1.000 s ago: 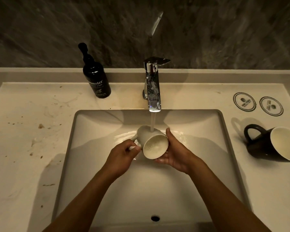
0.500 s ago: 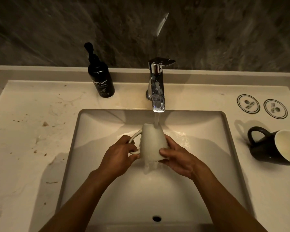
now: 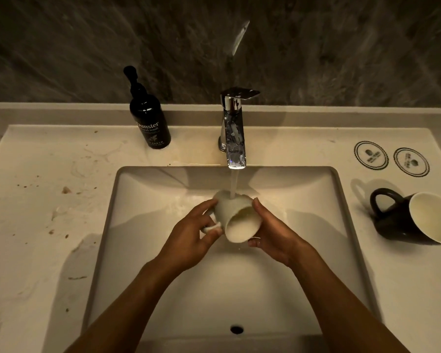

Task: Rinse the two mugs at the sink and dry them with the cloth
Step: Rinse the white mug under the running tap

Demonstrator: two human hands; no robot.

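Observation:
A white mug (image 3: 237, 217) is held over the sink basin (image 3: 316, 200), tilted with its mouth toward me. Water from the chrome tap (image 3: 233, 138) runs onto its upper side. My left hand (image 3: 191, 238) grips the mug by its handle. My right hand (image 3: 273, 233) cups the mug's right side, thumb on top and fingers under the rim. A black mug (image 3: 397, 220) with a cream inside lies on its side on the counter to the right of the basin, apart from both hands. No cloth is in view.
A black hand-wash pump bottle (image 3: 149, 118) stands on the counter behind the basin, left of the tap. Two round coasters (image 3: 371, 155) lie at the back right. The left counter (image 3: 49, 200) is stained and wet. A dark stone wall rises behind.
The mug went from mouth toward me to nearly upside down under the stream, and is now tilted back with its mouth toward me. Both hands stayed on it.

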